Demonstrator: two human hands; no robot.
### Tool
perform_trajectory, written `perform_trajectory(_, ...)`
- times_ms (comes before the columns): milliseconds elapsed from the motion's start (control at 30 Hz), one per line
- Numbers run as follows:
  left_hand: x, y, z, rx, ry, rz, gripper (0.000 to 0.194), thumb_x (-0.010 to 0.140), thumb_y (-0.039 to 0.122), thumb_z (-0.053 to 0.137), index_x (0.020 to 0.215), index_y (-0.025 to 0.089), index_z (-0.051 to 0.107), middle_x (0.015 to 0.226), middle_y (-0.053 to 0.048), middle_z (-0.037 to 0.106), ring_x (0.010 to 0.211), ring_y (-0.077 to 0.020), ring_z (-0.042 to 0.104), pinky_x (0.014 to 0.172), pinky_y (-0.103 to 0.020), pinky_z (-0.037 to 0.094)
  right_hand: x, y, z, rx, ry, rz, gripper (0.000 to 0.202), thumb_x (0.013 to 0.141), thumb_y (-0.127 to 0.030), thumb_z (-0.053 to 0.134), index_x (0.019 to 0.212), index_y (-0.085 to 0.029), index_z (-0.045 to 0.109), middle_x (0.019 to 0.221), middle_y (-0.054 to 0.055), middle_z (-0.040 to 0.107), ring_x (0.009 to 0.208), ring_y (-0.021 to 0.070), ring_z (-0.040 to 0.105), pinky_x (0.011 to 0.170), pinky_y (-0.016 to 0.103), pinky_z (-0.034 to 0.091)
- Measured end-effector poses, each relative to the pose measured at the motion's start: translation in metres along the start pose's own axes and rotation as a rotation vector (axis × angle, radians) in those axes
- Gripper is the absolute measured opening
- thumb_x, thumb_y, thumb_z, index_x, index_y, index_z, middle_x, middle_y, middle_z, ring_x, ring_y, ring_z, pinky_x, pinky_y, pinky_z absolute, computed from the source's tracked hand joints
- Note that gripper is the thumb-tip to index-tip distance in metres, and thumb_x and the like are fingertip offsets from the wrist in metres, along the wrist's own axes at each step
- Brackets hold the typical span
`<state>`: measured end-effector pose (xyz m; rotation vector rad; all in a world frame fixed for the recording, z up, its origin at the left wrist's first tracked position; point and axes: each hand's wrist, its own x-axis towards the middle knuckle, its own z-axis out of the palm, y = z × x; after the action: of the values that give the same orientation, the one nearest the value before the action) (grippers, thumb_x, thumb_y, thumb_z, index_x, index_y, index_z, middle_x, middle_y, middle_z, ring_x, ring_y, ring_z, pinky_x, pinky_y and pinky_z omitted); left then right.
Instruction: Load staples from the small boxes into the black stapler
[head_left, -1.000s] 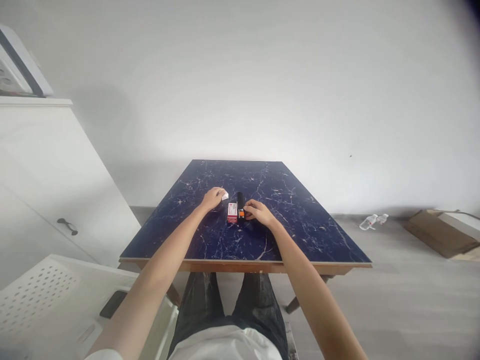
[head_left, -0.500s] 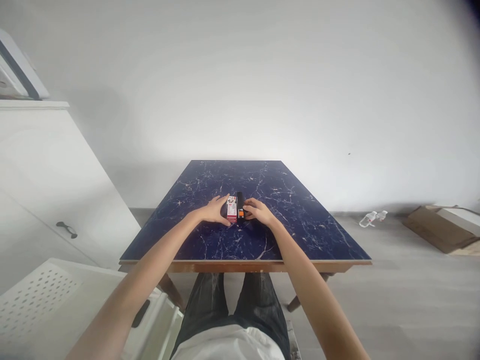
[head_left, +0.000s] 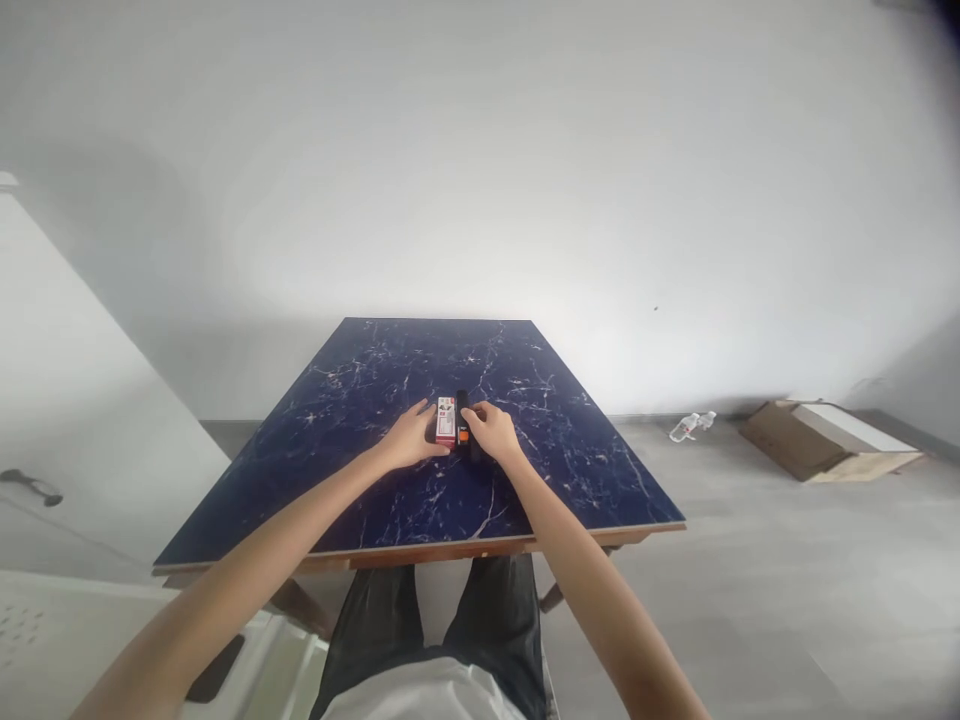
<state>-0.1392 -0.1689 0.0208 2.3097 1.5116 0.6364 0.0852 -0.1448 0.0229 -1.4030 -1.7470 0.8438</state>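
Note:
On the blue marbled table (head_left: pixel 330 400), a small red-and-white printed box (head_left: pixel 445 422) stands side by side with a narrow black object (head_left: pixel 462 404) that has an orange patch near its close end. My left hand (head_left: pixel 411 436) curves around the box from the left, thumb at its near edge and fingers toward its far edge. From the right, my right hand (head_left: pixel 491 430) grips the black object, its thumb over the top and the other fingers curled. The kind of black object cannot be made out.
A white cabinet (head_left: pixel 75 380) with a dark handle (head_left: pixel 31 487) stands at left, above a white perforated piece (head_left: pixel 67 630). Plastic bottles (head_left: pixel 684 428) and an open cardboard box (head_left: pixel 795 445) lie on the floor at right. A pale wall rises behind the table.
The view has swung to the right, so everything appears further left. My right thumb now lies over the black object's top. Box and black object remain side by side.

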Motion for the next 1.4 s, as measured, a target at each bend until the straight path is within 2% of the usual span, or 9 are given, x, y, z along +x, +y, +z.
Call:
perform_trajectory(133, 0.047, 0.03, 0.039, 0.021, 0.089, -0.021, 0.096, 0.07, 0.055, 0.084, 0.152, 0.024, 0.046, 0.157, -0.015, 0.049, 0.156, -0.0432, 0.019, 0.121, -0.061, 0.028, 0.021, 0.022, -0.047, -0.108, 0.092, 0.04, 0.03, 0.091, -0.048, 0.057, 0.089, -0.023, 0.074, 0.101, 0.01, 0.077, 0.1, 0.0302, 0.071, 0.093, 0.041, 0.051)
perform_trajectory(367, 0.172, 0.112, 0.111, -0.011, 0.06, 0.028, 0.102, 0.07, 0.055, 0.083, 0.153, 0.012, 0.042, 0.155, -0.025, 0.047, 0.155, -0.0435, 0.021, 0.122, -0.056, 0.026, 0.065, 0.087, -0.148, -0.182, 0.288, 0.183, 0.031, 0.092, -0.046, 0.053, 0.091, -0.022, 0.073, 0.096, 0.01, 0.077, 0.096, 0.0301, 0.071, 0.087, 0.039, 0.049)
perform_trajectory(533, 0.213, 0.144, 0.142, -0.034, 0.019, 0.077, 0.114, 0.071, 0.061, 0.079, 0.158, 0.006, 0.03, 0.152, -0.028, 0.049, 0.154, -0.0477, 0.021, 0.123, -0.059, 0.02, 0.073, 0.127, -0.175, -0.182, 0.455, 0.229, 0.043, 0.097, -0.054, 0.043, 0.09, -0.022, 0.071, 0.093, 0.011, 0.076, 0.093, 0.0285, 0.07, 0.084, 0.037, 0.049)
perform_trajectory(700, 0.18, 0.111, 0.12, -0.032, 0.076, 0.202, 0.092, 0.095, 0.059, 0.055, 0.164, 0.013, 0.015, 0.147, -0.019, 0.056, 0.152, -0.0419, 0.027, 0.12, -0.06, 0.024, 0.068, 0.131, -0.169, -0.152, 0.695, 0.151, 0.042, 0.101, -0.05, 0.035, 0.096, -0.021, 0.065, 0.1, 0.012, 0.072, 0.098, 0.0271, 0.063, 0.088, 0.038, 0.047)
perform_trajectory(800, 0.153, 0.087, 0.098, -0.031, 0.187, 0.264, 0.067, 0.102, 0.044, 0.05, 0.16, 0.02, 0.027, 0.136, -0.013, 0.063, 0.139, -0.0333, 0.045, 0.116, -0.054, 0.034, 0.059, 0.12, -0.164, -0.174, 0.857, 0.047, 0.033, 0.101, -0.041, 0.034, 0.086, -0.022, 0.057, 0.094, 0.011, 0.066, 0.096, 0.0269, 0.057, 0.091, 0.041, 0.044)
perform_trajectory(867, 0.139, 0.077, 0.089, -0.014, 0.251, 0.277, 0.056, 0.102, 0.037, 0.05, 0.155, 0.023, 0.036, 0.132, -0.011, 0.065, 0.132, -0.0309, 0.05, 0.113, -0.053, 0.037, 0.052, 0.108, -0.155, -0.222, 0.872, -0.161, 0.027, 0.1, -0.034, 0.039, 0.078, -0.024, 0.051, 0.084, 0.008, 0.061, 0.087, 0.025, 0.054, 0.085, 0.04, 0.044)
perform_trajectory(1033, 0.098, 0.054, 0.065, 0.064, 0.284, 0.355, 0.053, 0.102, 0.03, 0.052, 0.154, 0.025, 0.037, 0.133, -0.01, 0.064, 0.131, -0.03, 0.051, 0.112, -0.053, 0.039, 0.036, 0.074, -0.101, -0.37, 0.594, -0.712, 0.029, 0.094, -0.022, 0.049, 0.066, -0.025, 0.043, 0.069, 0.003, 0.048, 0.071, 0.021, 0.045, 0.072, 0.038, 0.041)
perform_trajectory(1200, 0.045, 0.006, 0.022, 0.095, 0.295, 0.322, 0.062, 0.102, 0.027, 0.052, 0.159, 0.026, 0.026, 0.133, -0.01, 0.063, 0.126, -0.0294, 0.055, 0.112, -0.055, 0.039, 0.02, 0.056, -0.052, -0.538, 0.123, -1.148, 0.033, 0.087, -0.019, 0.056, 0.057, -0.023, 0.043, 0.062, -0.001, 0.042, 0.061, 0.0166, 0.034, 0.061, 0.034, 0.033)
perform_trajectory(1400, 0.025, -0.027, -0.002, 0.065, 0.338, 0.247, 0.048, 0.105, 0.025, 0.046, 0.153, 0.027, 0.038, 0.124, -0.008, 0.068, 0.118, -0.0255, 0.061, 0.103, -0.048, 0.048, 0.039, 0.05, -0.032, -0.536, 0.002, -0.976, 0.035, 0.083, -0.016, 0.055, 0.052, -0.021, 0.039, 0.056, -0.002, 0.042, 0.055, 0.013, 0.032, 0.057, 0.031, 0.027)
